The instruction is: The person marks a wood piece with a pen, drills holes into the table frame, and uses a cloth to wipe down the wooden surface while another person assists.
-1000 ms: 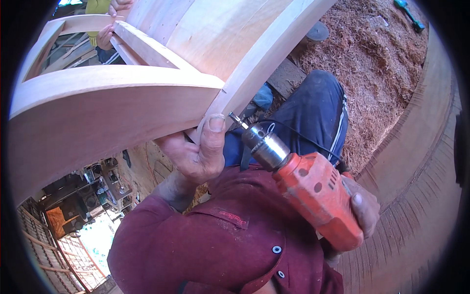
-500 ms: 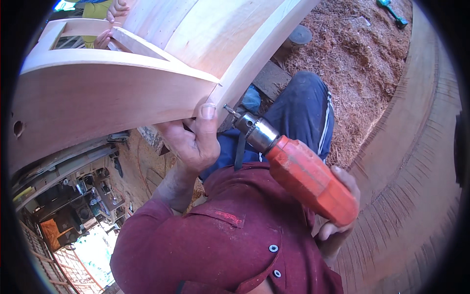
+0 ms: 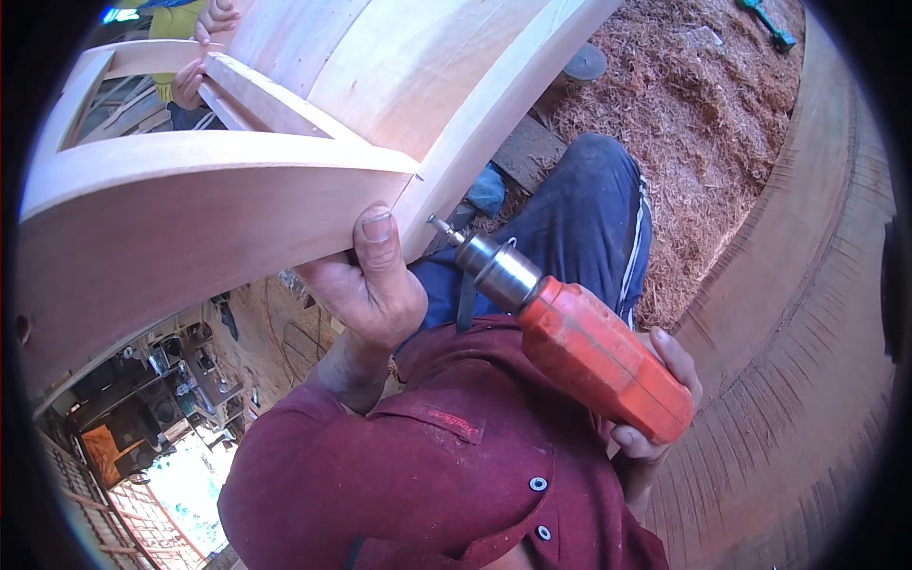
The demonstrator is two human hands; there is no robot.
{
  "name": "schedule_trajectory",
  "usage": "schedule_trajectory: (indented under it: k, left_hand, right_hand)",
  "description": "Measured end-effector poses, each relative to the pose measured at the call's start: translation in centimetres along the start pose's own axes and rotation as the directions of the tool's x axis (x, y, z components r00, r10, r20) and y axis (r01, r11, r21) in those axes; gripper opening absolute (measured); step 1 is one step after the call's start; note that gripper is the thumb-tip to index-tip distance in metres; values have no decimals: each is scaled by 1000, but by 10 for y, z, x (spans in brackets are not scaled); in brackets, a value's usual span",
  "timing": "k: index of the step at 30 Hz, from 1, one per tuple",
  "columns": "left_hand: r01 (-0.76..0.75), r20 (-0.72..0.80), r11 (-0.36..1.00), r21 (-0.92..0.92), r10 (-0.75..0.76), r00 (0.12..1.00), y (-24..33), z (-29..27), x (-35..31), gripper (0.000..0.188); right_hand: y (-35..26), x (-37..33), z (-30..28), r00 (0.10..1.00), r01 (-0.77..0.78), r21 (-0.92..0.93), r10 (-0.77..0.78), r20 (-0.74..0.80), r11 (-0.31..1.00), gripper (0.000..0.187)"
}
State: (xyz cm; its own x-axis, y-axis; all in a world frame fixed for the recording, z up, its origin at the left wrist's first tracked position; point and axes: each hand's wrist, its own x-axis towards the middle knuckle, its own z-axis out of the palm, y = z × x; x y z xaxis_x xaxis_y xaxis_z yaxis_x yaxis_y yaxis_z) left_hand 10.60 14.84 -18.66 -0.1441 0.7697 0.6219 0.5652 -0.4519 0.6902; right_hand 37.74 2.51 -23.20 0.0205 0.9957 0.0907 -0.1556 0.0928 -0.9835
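A red power drill (image 3: pixel 603 356) with a metal chuck is in my right hand (image 3: pixel 665 399), my fingers wrapped round its rear end. The short bit (image 3: pixel 443 228) in the chuck points at the side of a pale wooden rail (image 3: pixel 475 123), close to its lower end. Whether the tip touches the wood I cannot tell. My left hand (image 3: pixel 366 280) grips the lower edge of a broad curved wooden board (image 3: pixel 218 214), thumb on its face beside the joint with the rail. The fingers behind the board are hidden.
A co-worker's hands (image 3: pixel 190 81) hold the frame's far end. Wood shavings (image 3: pixel 665 161) cover the floor, where a green tool (image 3: pixel 768 24) lies. A large brown plank (image 3: pixel 788 361) with a notched surface runs along the right. Tools and shelves (image 3: pixel 161 389) stand at the lower left.
The wooden frame has tilted, its left side sinking lower and nearer. My left hand has shifted slightly left with it. The drill has turned a little and its tip sits slightly lower.
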Motion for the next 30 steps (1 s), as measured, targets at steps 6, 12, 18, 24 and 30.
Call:
schedule_trajectory:
  k: [6, 12, 18, 24, 30]
  left_hand:
    - [2, -5, 1000, -13, -2, 1000, 1, 5, -1, 52]
    - [67, -34, 998, -12, -68, 997, 2, 4, -3, 59]
    - [36, 2, 999, 40, -36, 999, 2, 3, -1, 52]
    - [15, -5, 999, 28, -15, 1000, 2, 4, -1, 49]
    - [101, 37, 995, 20, -102, 994, 4, -2, -1, 57]
  right_hand:
    - [-1, 1, -5, 995, 8, 146, -22, 99, 989, 95]
    - [-4, 10, 3, 990, -11, 292, -31, 141, 956, 100]
    - [2, 14, -3, 955, 41, 324, -132, 265, 945, 111]
    - [-10, -1, 8, 999, 0, 129, -5, 40, 992, 107]
    - [-4, 0, 10, 995, 102, 70, -101, -18, 992, 87]
